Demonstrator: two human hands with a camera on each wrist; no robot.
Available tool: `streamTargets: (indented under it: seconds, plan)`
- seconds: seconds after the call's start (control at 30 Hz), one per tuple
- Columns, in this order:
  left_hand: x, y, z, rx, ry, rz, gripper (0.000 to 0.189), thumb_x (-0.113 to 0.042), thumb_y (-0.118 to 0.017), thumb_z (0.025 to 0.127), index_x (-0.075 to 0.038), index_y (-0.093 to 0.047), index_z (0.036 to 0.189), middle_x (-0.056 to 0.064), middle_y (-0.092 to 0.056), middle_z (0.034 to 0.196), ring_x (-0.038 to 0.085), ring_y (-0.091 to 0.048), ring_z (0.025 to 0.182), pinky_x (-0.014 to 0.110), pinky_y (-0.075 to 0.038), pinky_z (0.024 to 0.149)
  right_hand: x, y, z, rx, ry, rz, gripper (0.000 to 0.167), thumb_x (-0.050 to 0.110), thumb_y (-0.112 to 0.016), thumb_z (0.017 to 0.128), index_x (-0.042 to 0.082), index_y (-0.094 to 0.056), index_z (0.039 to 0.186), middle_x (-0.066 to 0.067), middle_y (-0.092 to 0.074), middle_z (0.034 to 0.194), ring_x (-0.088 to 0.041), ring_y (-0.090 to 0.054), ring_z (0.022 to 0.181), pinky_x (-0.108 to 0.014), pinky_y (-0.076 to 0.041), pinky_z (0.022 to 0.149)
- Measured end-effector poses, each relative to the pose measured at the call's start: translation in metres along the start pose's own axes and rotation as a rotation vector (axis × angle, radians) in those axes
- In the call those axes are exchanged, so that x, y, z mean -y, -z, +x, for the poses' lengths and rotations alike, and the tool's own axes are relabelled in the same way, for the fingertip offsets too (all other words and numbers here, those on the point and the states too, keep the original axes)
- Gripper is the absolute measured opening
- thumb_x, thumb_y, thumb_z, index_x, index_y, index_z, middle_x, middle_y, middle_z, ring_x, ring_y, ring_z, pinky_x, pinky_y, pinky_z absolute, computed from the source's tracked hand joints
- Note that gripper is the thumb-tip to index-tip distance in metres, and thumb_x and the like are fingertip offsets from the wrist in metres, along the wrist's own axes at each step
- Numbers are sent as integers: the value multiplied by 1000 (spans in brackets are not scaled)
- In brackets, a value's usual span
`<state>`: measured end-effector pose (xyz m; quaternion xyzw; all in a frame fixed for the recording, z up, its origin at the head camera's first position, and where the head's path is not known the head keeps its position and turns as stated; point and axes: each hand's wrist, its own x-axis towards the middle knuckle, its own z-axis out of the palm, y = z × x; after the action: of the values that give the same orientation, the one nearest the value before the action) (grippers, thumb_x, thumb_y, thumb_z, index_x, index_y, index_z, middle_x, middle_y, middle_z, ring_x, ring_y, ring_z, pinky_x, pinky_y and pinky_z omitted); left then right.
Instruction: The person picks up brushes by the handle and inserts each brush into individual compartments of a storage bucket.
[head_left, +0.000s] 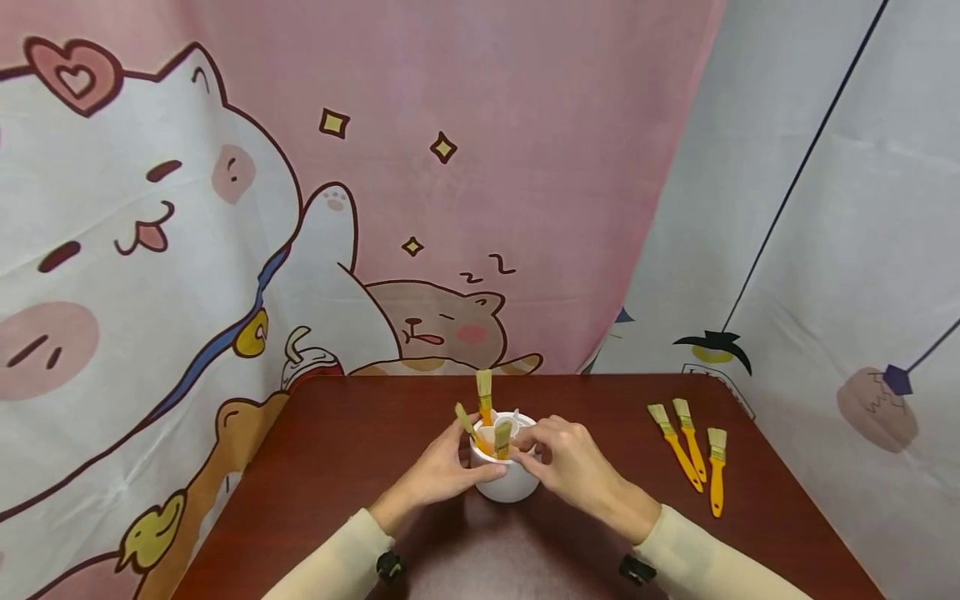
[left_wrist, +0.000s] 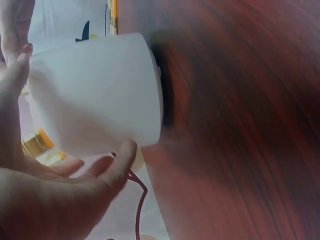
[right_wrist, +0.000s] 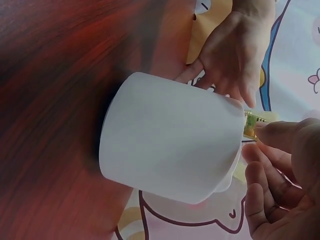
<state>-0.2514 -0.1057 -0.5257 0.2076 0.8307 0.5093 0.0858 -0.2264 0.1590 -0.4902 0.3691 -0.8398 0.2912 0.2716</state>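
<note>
Pot (head_left: 510, 486), smooth, white and rounded, stands on the wood-grained table (head_left: 337, 454); I see the left hand (head_left: 438, 472) holding its wall, fingers spread. The right hand (head_left: 573, 465) sits narrow beside a flat bristle paintbrush (head_left: 502, 439); whether it pinches, I cannot tell.

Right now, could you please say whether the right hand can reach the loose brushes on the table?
Probably yes: nothing visible stands between the right hand and the three brushes, though that hand is busy at the white container.
</note>
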Motion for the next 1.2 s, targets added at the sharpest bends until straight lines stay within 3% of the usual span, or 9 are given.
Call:
streamTargets:
  seconds: [0.27,0.6,0.9,1.2]
  plan:
    - [-12,-14,-3,-139,77,80,121,-63,-97,89,-2,-40,177,22,-57,172,41,-61,157,70,-51,128,-5,11,-4,-4,-48,-12,22,3,-102,86,12,-86,97,1,-83,90,-15,-76,81,-28,-66,70]
    - [-15,-23,-1,-213,85,99,112,-62,-99,87,-7,-48,171,20,-64,163,40,-64,152,70,-51,127,-13,27,-11,0,-110,-55,21,7,-103,87,13,-87,100,3,-83,92,-9,-73,82,-29,-65,72]
    - [-14,-16,-2,-191,73,90,105,-59,-99,89,-5,-53,167,16,-69,160,37,-68,149,69,-50,127,-22,36,-18,-20,-124,-88,22,8,-103,87,15,-89,101,7,-84,93,-9,-75,81,-29,-64,72]
    - [-7,-6,2,-99,58,75,100,-52,-97,93,-6,-51,169,17,-70,161,36,-70,148,64,-54,125,-37,46,-25,-34,-157,-117,19,11,-102,89,15,-89,103,6,-85,95,-13,-76,81,-30,-63,70]
